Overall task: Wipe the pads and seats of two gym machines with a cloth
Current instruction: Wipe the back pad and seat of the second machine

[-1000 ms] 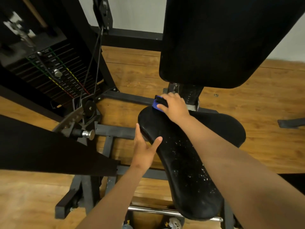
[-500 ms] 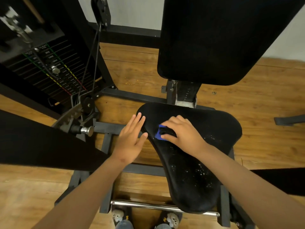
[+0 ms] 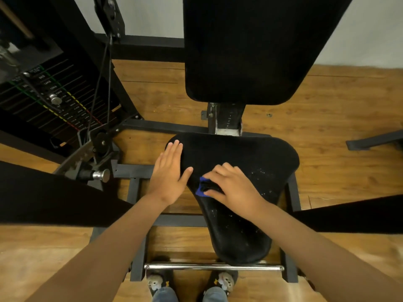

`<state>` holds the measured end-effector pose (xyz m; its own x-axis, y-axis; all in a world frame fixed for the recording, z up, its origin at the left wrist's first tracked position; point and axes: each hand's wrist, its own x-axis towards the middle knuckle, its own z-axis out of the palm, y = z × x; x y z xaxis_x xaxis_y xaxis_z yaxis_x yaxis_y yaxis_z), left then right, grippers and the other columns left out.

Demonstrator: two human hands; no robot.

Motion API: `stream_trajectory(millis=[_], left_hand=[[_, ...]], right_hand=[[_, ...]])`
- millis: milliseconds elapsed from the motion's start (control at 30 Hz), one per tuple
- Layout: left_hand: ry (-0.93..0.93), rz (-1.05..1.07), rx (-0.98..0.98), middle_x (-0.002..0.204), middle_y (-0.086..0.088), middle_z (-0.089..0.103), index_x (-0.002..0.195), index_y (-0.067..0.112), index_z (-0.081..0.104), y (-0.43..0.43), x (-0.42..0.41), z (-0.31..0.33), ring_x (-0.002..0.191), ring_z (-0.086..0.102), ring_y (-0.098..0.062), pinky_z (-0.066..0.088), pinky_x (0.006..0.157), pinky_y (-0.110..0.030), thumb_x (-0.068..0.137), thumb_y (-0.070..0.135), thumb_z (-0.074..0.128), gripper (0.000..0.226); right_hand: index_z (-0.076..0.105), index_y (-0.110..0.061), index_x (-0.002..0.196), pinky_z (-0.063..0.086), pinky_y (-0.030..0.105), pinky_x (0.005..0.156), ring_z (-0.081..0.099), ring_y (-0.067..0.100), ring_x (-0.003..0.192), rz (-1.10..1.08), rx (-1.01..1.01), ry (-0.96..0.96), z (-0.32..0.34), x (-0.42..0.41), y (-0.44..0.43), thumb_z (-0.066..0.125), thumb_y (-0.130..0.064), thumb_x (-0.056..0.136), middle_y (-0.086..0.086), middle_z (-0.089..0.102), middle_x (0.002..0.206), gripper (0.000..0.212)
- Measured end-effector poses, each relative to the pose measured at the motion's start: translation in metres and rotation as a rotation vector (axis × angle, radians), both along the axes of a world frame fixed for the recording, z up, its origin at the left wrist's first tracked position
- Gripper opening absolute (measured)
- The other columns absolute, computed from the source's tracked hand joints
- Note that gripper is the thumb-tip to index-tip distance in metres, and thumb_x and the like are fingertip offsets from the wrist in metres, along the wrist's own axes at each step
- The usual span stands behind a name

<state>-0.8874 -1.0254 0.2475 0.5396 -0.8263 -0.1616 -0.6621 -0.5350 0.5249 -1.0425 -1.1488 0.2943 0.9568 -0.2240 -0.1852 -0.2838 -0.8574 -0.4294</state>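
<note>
head view: looks straight down on a black padded seat (image 3: 250,162), wide at its far edge and narrowing to a rounded nose at the near edge, carried on a dark steel frame (image 3: 135,188).
small bunched blue cloth (image 3: 201,189): lies on the seat's left edge, about where the wide part starts to narrow. only a blue corner and a dark fold show from under the fingers.
right hand (image 3: 235,188): palm down over the cloth, fingers curled onto it and holding it against the padding.
left hand (image 3: 169,177): flat and holding nothing. the fingers are straight and close together, with the tips on the seat's far-left corner. the thumb is spread and touches the left edge just beside the cloth, and the palm hangs off the seat above the frame.
seat surface: pale specks are scattered to the right of the right hand and down toward the near nose.
tall black upholstered back pad (image 3: 246,51): stands behind the seat's far edge on a metal post (image 3: 226,120).
long black side pads: one crosses on the left (image 3: 43,199), one on the right (image 3: 349,216).
black weight stack (image 3: 43,110): far left, with green, yellow and red marks and a silver selector pin (image 3: 54,99) — a cable and pulley (image 3: 101,141) hang beside it.
chrome foot bar (image 3: 213,268): runs across the frame just below the seat's near nose, with two shoes (image 3: 156,282) below it.
wooden plank floor (image 3: 327,131): lies under it all.
</note>
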Motion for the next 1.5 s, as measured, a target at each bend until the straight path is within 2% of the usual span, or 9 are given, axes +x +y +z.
stream_trajectory(millis=[167, 367, 533, 700, 867, 1000, 1133, 1300, 1500], left_hand=[[-0.049, 0.019, 0.096, 0.161, 0.0, -0.011, 0.153, 0.014, -0.004, -0.006, -0.014, -0.008, 0.145, -0.02, -0.01, -0.01, 0.119, -0.035, 0.102, 0.04, 0.023, 0.063], [-0.035, 0.066, 0.035, 0.162, 0.003, -0.002, 0.154, 0.016, 0.007, -0.007, -0.019, -0.013, 0.147, -0.012, -0.009, 0.007, 0.121, -0.042, 0.102, 0.039, 0.029, 0.061], [-0.093, 0.089, -0.027, 0.162, 0.001, 0.008, 0.153, 0.015, 0.015, -0.007, -0.022, -0.016, 0.147, -0.005, -0.01, 0.012, 0.12, -0.045, 0.099, 0.039, 0.028, 0.06], [-0.227, 0.08, -0.016, 0.158, -0.007, 0.024, 0.148, 0.01, 0.031, -0.01, -0.022, -0.011, 0.148, 0.011, -0.019, 0.009, 0.121, -0.045, 0.1, 0.037, 0.027, 0.056], [-0.31, -0.061, -0.125, 0.148, -0.007, 0.041, 0.135, 0.011, 0.05, -0.031, -0.034, 0.007, 0.142, 0.029, -0.021, 0.012, 0.12, -0.044, 0.092, 0.019, 0.052, 0.045], [-0.173, -0.058, -0.14, 0.14, -0.004, 0.05, 0.132, 0.012, 0.053, -0.035, -0.038, -0.002, 0.135, 0.038, -0.017, 0.023, 0.117, -0.039, 0.095, 0.017, 0.047, 0.038], [-0.218, -0.109, -0.123, 0.138, -0.004, 0.052, 0.13, 0.012, 0.055, -0.034, -0.037, -0.001, 0.133, 0.04, -0.018, 0.026, 0.113, -0.036, 0.095, 0.026, 0.031, 0.045], [-0.22, -0.097, -0.065, 0.141, -0.006, 0.049, 0.133, 0.011, 0.053, -0.035, -0.041, 0.005, 0.136, 0.039, -0.02, 0.025, 0.117, -0.04, 0.096, 0.018, 0.042, 0.04], [-0.248, -0.112, -0.061, 0.138, -0.006, 0.052, 0.131, 0.011, 0.054, -0.034, -0.04, 0.001, 0.133, 0.042, -0.02, 0.029, 0.115, -0.04, 0.097, 0.025, 0.031, 0.043]], right_hand=[[0.051, -0.022, 0.132, 0.034, 0.031, 0.094, 0.043, 0.015, 0.112, -0.149, -0.029, 0.0, -0.01, 0.015, -0.04, 0.054, -0.039, 0.093, -0.001, 0.054, 0.119, 0.042], [0.051, -0.019, 0.129, 0.039, 0.031, 0.095, 0.045, 0.019, 0.112, -0.374, -0.078, -0.048, -0.022, 0.02, -0.034, 0.056, -0.034, 0.093, 0.003, 0.054, 0.119, 0.04], [0.057, -0.016, 0.125, 0.042, 0.032, 0.091, 0.048, 0.019, 0.106, -0.224, -0.004, -0.104, -0.01, -0.02, -0.002, 0.06, -0.034, 0.09, 0.003, 0.056, 0.11, 0.039], [0.061, -0.016, 0.121, 0.038, 0.033, 0.083, 0.05, 0.02, 0.099, -0.079, -0.046, -0.045, -0.007, -0.033, -0.037, 0.062, -0.039, 0.089, 0.002, 0.059, 0.103, 0.039], [0.057, -0.015, 0.125, 0.037, 0.035, 0.087, 0.049, 0.023, 0.106, -0.28, -0.146, -0.038, -0.017, -0.024, -0.072, 0.057, -0.038, 0.092, 0.005, 0.059, 0.11, 0.04], [0.055, -0.015, 0.128, 0.039, 0.034, 0.091, 0.049, 0.022, 0.108, -0.333, -0.103, -0.042, -0.016, -0.022, -0.063, 0.058, -0.035, 0.092, 0.006, 0.057, 0.114, 0.04], [0.056, -0.016, 0.127, 0.037, 0.031, 0.088, 0.049, 0.021, 0.106, -0.215, -0.048, -0.043, -0.011, -0.045, -0.048, 0.058, -0.036, 0.092, 0.003, 0.056, 0.112, 0.041], [0.059, -0.015, 0.125, 0.031, 0.026, 0.081, 0.05, 0.02, 0.102, -0.134, -0.045, -0.039, -0.009, -0.063, -0.065, 0.061, -0.036, 0.09, 0.003, 0.058, 0.109, 0.04], [0.056, -0.012, 0.128, 0.036, 0.037, 0.092, 0.047, 0.027, 0.11, -0.437, -0.133, -0.024, -0.023, -0.054, -0.113, 0.058, -0.033, 0.093, 0.01, 0.058, 0.114, 0.041]])
